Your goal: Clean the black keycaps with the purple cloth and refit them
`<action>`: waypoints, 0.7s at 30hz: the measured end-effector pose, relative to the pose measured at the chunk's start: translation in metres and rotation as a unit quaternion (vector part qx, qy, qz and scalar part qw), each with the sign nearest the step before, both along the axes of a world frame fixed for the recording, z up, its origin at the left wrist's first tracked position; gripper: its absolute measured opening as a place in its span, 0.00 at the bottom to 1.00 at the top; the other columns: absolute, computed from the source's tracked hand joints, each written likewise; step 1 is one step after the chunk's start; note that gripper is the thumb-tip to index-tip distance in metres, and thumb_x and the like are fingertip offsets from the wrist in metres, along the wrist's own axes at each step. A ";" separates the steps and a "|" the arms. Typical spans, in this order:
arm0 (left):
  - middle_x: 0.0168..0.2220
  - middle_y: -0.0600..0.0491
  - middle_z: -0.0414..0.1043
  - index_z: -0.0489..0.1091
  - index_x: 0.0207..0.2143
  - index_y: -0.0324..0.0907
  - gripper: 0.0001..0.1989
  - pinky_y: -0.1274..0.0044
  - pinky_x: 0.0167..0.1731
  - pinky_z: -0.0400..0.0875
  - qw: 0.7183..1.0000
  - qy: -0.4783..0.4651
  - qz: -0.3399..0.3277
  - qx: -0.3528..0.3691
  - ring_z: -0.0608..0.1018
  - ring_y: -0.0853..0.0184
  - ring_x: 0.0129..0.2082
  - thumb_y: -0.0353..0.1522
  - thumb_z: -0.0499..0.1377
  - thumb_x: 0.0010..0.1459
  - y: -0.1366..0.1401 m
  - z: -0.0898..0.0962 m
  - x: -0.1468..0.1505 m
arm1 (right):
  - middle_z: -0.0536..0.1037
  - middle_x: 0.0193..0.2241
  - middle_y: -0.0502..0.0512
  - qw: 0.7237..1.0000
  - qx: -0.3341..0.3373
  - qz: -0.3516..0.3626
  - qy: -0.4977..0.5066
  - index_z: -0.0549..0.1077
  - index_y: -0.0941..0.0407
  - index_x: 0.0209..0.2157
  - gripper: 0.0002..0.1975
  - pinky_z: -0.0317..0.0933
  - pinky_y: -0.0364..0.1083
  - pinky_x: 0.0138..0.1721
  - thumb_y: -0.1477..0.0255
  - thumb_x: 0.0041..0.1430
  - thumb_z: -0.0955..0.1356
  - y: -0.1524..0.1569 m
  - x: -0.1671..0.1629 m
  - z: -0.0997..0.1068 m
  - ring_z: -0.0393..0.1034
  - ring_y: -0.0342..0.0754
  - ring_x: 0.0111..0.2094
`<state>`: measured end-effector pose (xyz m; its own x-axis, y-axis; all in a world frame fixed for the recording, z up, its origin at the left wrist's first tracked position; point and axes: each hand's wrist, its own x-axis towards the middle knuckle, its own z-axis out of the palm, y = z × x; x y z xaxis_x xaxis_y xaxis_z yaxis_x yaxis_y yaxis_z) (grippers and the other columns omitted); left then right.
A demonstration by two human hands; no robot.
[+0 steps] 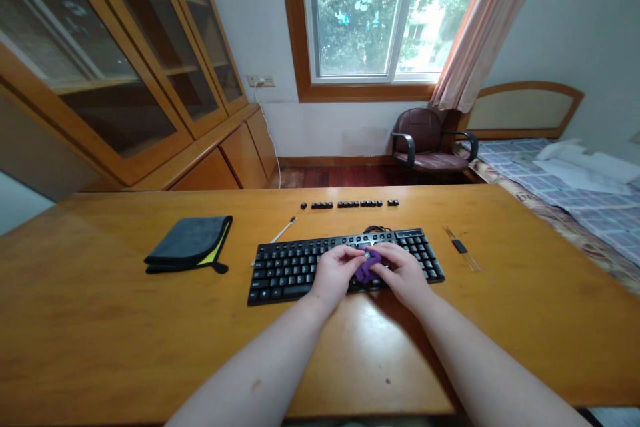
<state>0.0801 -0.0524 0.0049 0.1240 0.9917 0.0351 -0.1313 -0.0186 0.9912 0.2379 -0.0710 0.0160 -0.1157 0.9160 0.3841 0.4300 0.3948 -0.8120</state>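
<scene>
Both hands meet over the right half of a black keyboard [287, 271]. My right hand [403, 273] is closed on a bunched purple cloth [367, 268]. My left hand [336, 271] pinches a small piece at the cloth's upper edge; it looks like a keycap, though fingers and cloth cover most of it. Along the keyboard's top row the caps are off. Behind it, several loose black keycaps [349, 204] lie in a line. To the right rests a wire keycap puller [459, 246] with a black middle.
A white-handled brush [284, 229] lies at the keyboard's upper left, partly behind it. Farther left is a folded grey cloth [187, 242] with a yellow inside. The keyboard's coiled cable [376, 229] sits behind it. Beyond the wooden desk [100, 320] stands a chair [423, 137].
</scene>
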 end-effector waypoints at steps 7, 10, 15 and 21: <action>0.27 0.53 0.74 0.72 0.27 0.38 0.06 0.77 0.32 0.70 1.000 -0.002 0.002 0.012 0.75 0.69 0.28 0.32 0.62 0.45 -0.002 -0.001 0.001 | 0.75 0.40 0.54 0.999 0.005 -0.028 0.024 0.74 0.48 0.41 0.16 0.65 0.52 0.44 0.72 0.48 0.69 -0.001 -0.002 -0.003 0.69 0.51 0.43; 0.27 0.53 0.74 0.72 0.27 0.38 0.06 0.77 0.32 0.70 1.000 -0.012 -0.003 0.011 0.75 0.69 0.28 0.31 0.62 0.45 -0.002 -0.001 0.001 | 0.75 0.39 0.54 0.998 -0.004 -0.032 0.047 0.75 0.48 0.40 0.15 0.66 0.51 0.42 0.72 0.47 0.70 -0.001 -0.002 -0.003 0.70 0.51 0.42; 0.28 0.52 0.75 0.73 0.27 0.38 0.06 0.75 0.35 0.71 1.000 -0.005 -0.012 -0.002 0.76 0.67 0.30 0.32 0.63 0.44 -0.001 0.001 0.000 | 0.77 0.32 0.53 0.999 0.000 -0.011 0.037 0.77 0.50 0.33 0.08 0.66 0.50 0.38 0.71 0.50 0.68 -0.001 -0.001 0.000 0.71 0.49 0.35; 0.29 0.52 0.75 0.72 0.30 0.38 0.09 0.74 0.36 0.71 0.999 -0.030 -0.023 -0.015 0.76 0.68 0.30 0.30 0.64 0.42 -0.002 0.003 0.001 | 0.76 0.30 0.54 0.999 0.011 -0.036 0.018 0.76 0.53 0.31 0.06 0.64 0.49 0.38 0.74 0.51 0.66 -0.001 0.002 0.000 0.70 0.50 0.34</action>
<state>0.0813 -0.0542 0.0081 0.1688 0.9856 0.0134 -0.1902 0.0193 0.9816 0.2394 -0.0721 0.0163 -0.0350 0.9125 0.4075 0.4280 0.3822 -0.8190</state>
